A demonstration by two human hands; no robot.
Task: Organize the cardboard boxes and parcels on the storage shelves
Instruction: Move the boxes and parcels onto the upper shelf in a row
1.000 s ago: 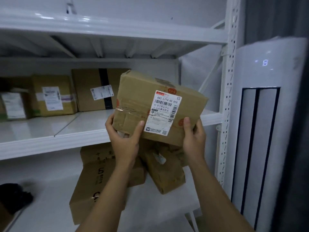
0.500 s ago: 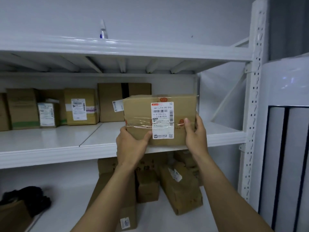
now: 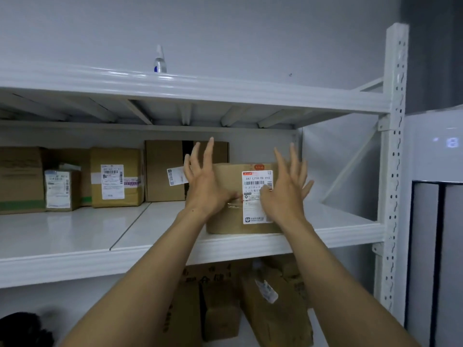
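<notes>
while the left hand (image 3: pixel 208 189) and right hand (image 3: pixel 285 196) spread open, grasping nothing, before the labelled box (image 3: pixel 231 179), it sits on the white shelf (image 3: pixel 75 229), other parcels (image 3: pixel 116 177) left of it.

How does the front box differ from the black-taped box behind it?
The front box sits at the middle shelf's front edge; the black-taped box stands at the back. The front box has clear tape and a straight label; the black-taped box has a dark strip and a tilted label. Both are brown cardboard.
</notes>
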